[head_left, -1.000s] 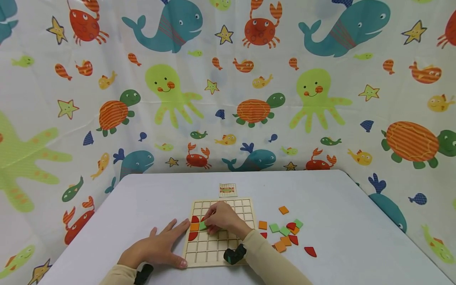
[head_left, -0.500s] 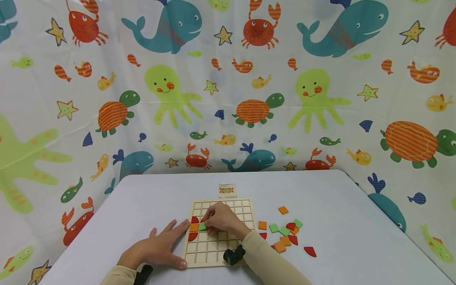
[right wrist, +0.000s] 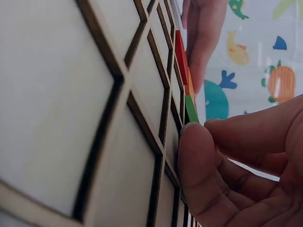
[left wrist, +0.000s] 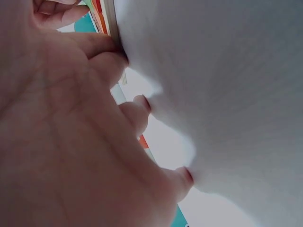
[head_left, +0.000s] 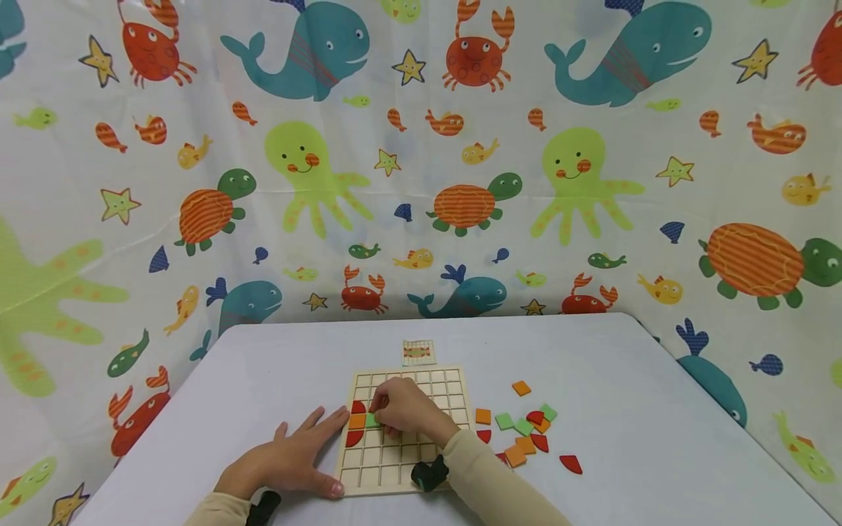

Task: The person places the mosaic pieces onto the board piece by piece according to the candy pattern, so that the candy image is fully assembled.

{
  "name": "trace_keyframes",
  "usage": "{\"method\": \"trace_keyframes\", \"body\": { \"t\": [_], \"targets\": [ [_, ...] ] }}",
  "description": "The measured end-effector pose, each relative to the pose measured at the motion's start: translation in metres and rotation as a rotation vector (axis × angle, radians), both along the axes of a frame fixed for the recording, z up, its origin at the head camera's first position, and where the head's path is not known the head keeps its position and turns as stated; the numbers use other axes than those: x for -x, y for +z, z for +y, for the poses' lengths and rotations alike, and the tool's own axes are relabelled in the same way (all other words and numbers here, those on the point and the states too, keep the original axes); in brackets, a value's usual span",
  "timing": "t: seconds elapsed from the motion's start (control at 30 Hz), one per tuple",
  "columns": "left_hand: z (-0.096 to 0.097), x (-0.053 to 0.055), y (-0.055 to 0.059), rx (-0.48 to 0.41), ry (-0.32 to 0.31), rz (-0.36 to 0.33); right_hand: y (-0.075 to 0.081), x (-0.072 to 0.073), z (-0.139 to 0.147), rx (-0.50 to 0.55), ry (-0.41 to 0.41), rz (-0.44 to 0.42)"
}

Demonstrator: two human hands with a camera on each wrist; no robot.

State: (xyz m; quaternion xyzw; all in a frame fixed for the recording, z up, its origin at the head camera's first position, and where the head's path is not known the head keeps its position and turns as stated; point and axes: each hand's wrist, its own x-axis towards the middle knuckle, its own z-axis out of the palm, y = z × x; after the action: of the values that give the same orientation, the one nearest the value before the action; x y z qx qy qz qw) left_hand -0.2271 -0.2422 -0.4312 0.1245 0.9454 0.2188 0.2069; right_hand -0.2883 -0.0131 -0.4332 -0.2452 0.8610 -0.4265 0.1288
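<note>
A wooden grid board (head_left: 421,471) lies on the table. My left hand (head_left: 283,456) rests flat at its left side, fingers spread, the thumb at the lower left corner and the index fingertip by the left edge. Two red quarter-circle tiles (head_left: 354,438) sit in the left column, above and below an orange square tile (head_left: 357,421). Right of the orange one lies a green square tile (head_left: 371,421). My right hand (head_left: 411,410) has thumb and index pinched at the green tile's edge in the right wrist view; a small red tile at the fingertips is almost wholly hidden.
Right of the board lie several loose tiles: orange squares (head_left: 521,388), green squares (head_left: 504,421) and red quarter-circles (head_left: 571,464). A pattern card (head_left: 418,352) lies behind the board. A sea-animal curtain (head_left: 408,161) hangs behind the table (head_left: 276,365).
My right fingertips have shifted slightly down toward the green tile, and the red tile seen at them earlier is now mostly covered. The left hand stays in place.
</note>
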Motion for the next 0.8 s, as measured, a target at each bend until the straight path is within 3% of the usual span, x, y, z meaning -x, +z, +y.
{"method": "trace_keyframes", "body": {
  "t": [0.37, 0.8],
  "targets": [
    [0.001, 0.000, -0.001, 0.026, 0.016, 0.005, 0.014, 0.000, 0.015, -0.021, 0.093, 0.040],
    [0.002, -0.001, 0.003, 0.016, 0.021, -0.007, 0.035, -0.001, 0.067, 0.010, 0.103, 0.055]
  ]
}}
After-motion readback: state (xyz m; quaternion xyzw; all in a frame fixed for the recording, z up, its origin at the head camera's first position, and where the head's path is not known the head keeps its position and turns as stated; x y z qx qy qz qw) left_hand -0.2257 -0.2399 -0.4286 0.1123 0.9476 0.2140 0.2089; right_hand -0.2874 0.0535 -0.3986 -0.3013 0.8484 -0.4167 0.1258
